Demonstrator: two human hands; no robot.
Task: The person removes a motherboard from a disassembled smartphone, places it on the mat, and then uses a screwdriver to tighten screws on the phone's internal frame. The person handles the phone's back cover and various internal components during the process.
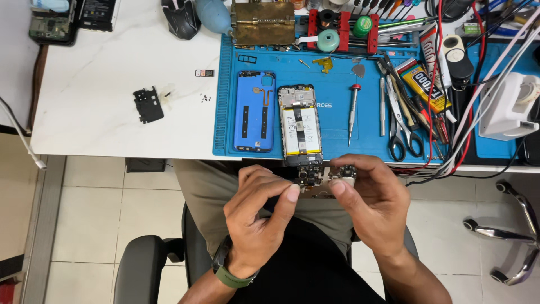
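Both my hands hold a small phone circuit board (323,179) over my lap, just below the table's front edge. My left hand (259,211) pinches its left end between thumb and forefinger. My right hand (374,197) grips its right end. An opened phone (301,125) with its battery exposed lies on the blue work mat (337,84) right above my hands. Beside it, to the left, the blue back cover (255,111) lies inside up.
A red-handled screwdriver (352,112), scissors (402,132), tweezers, glue tubes (422,84) and cables crowd the mat's right side. A black plastic shield (148,104), tiny screws (205,98) and a card tray (204,72) lie on the white table. A brass jig (262,22) stands at the back.
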